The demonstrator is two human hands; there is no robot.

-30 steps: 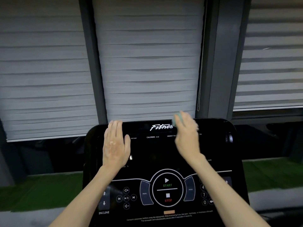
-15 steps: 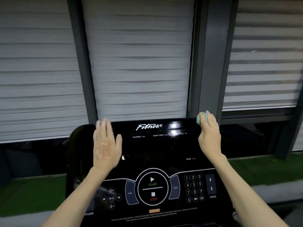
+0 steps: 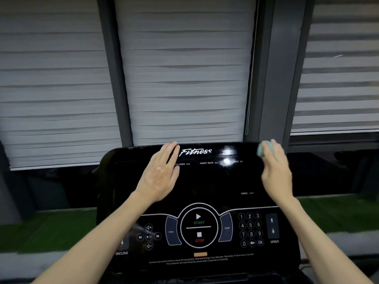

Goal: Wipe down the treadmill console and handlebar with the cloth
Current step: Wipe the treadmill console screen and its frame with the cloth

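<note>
The "Fitness" logo [image 3: 194,152] near the top edge of the console [image 3: 205,187] serves as the marker here; just left of it the left hand [image 3: 159,177] lies flat, fingers straight and together, tips reaching the top rim, probably to steady the panel against the push of wiping; well right of the logo, at the upper right corner, the right hand [image 3: 276,171] is curled round the cloth [image 3: 262,149], a small pale green wad bunched tight so that it fits under the fingers and presses on a narrow spot; motion blur hides how firmly it bears on the rim. The console is a broad, rounded slab of glossy black, smooth enough to throw back a bright glare right of the logo, so smears would show readily; below the logo sit a printed round START and STOP dial [image 3: 199,227] and, below and right, a flat number keypad [image 3: 250,229]; these look flush, not raised. The cloth seems soft and fuzzy; the handlebar is out of view; slatted grey blinds [image 3: 184,78] hang above the logo.
</note>
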